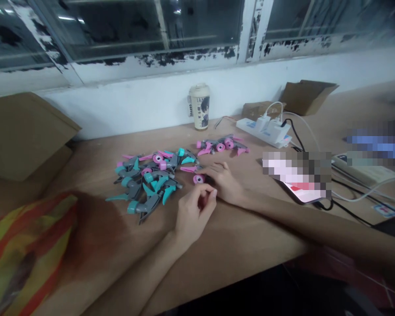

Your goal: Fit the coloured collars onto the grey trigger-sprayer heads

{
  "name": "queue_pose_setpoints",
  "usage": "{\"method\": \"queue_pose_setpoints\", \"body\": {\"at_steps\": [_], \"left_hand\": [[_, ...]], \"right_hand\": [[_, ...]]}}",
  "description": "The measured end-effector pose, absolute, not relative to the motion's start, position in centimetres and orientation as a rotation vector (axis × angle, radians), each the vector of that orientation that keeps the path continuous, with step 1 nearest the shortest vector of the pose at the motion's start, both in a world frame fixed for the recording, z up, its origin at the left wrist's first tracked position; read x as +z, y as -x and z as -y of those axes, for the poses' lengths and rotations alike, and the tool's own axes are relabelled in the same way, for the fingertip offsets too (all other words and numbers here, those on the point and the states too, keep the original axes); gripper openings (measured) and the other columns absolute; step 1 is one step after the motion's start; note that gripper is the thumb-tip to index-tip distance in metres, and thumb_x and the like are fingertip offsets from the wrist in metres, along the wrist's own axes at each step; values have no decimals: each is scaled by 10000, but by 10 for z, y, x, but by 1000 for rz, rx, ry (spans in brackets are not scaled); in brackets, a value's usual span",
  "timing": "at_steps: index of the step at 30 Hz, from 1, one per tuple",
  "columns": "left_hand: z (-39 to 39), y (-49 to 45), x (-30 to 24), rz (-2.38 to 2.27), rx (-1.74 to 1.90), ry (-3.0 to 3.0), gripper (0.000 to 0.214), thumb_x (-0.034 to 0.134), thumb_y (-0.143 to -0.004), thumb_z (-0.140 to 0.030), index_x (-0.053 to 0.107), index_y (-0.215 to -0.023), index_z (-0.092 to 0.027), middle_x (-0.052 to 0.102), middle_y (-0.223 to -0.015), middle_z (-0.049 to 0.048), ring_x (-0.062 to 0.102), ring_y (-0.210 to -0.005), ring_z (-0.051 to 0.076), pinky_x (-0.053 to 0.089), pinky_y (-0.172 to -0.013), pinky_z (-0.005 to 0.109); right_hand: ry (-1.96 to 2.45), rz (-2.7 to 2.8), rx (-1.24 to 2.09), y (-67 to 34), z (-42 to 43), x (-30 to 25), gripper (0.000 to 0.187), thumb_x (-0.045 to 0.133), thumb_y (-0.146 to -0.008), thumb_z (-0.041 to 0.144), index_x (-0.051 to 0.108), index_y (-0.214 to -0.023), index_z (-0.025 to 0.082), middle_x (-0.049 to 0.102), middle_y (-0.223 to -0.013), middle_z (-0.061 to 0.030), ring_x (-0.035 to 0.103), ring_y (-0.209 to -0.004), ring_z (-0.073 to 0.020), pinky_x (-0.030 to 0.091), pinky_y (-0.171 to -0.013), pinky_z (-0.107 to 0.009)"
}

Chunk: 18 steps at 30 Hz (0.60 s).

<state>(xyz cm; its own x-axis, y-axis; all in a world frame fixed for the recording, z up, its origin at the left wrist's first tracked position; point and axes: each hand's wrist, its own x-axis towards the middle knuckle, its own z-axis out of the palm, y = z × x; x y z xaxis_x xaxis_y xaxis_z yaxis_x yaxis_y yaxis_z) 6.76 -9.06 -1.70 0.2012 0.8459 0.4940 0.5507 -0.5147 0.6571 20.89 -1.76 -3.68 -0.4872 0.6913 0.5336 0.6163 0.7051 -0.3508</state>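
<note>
My left hand (195,213) is just above the table's middle, fingers curled and thumb tip meeting the forefinger in a pinch; anything between them is too small or hidden to make out. Behind it, my right hand (226,183) lies low with its fingers bent over a grey and pink trigger sprayer head (199,178), partly covering it. Left of both hands spreads a loose pile of trigger sprayer heads (151,175), grey with teal or pink caps and levers. A smaller group of pink and grey sprayer heads (222,145) lies farther back.
A lidded cup (201,107) stands by the wall. To the right are a power strip (265,131) with plugs, a phone (296,180) and trailing cables. Cardboard boxes (26,136) (307,96) stand at both sides; a red and yellow bag (33,250) is at front left.
</note>
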Motion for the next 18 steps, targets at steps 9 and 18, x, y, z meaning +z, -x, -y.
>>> {"method": "queue_pose_setpoints", "body": {"at_steps": [9,18], "left_hand": [[90,-67,-16,-1301,1184,-2142,140,467,-883,-278,547,-813,-186,465,-566,-55,489,-502,90,389,-535,206],[89,-67,-16,-1320,1113,-2075,185,439,-906,-314,532,-816,-183,450,-585,-54,494,-490,83,401,-531,210]], "right_hand": [[980,2266,180,-185,-2,-10,361,563,-844,370,561,-1148,175,660,-1090,-69,625,-959,-160,474,-821,-283],[1441,2266,-110,-276,-75,3,297,632,-779,327,657,-1024,160,665,-1013,-140,591,-947,-277,438,-815,-410]]}}
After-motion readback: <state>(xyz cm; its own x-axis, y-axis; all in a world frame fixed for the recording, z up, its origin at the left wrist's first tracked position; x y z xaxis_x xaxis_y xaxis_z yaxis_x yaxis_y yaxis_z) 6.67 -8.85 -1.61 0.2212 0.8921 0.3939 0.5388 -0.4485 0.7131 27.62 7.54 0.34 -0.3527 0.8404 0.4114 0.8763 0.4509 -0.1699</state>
